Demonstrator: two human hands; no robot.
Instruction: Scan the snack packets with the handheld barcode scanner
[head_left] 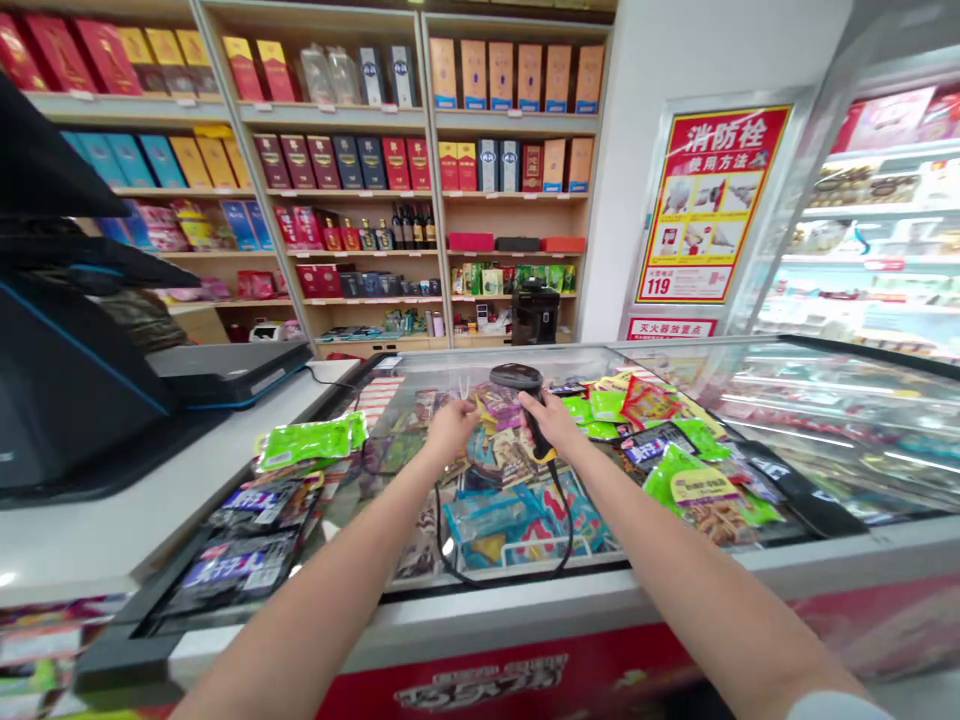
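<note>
My right hand (553, 418) is closed round the handle of a black barcode scanner (517, 379), whose head points down toward my left hand. A black cable (559, 530) runs from the scanner back toward me. My left hand (448, 428) is closed on a small purple snack packet (496, 405), held just under the scanner head. Both hands hover above the glass lid of a chest freezer (787, 400). Green snack packets (307, 441) lie to the left of my left hand, and a heap of green and red packets (637, 405) lies to the right of my right hand.
Dark snack packets (240, 560) lie along the freezer's left edge. A black till screen (67, 380) stands on a white counter (112, 520) at left. Wooden shelves (420, 180) of boxed goods fill the back wall. A red fire-hydrant poster (709, 205) and a refrigerated case (877, 200) stand at right.
</note>
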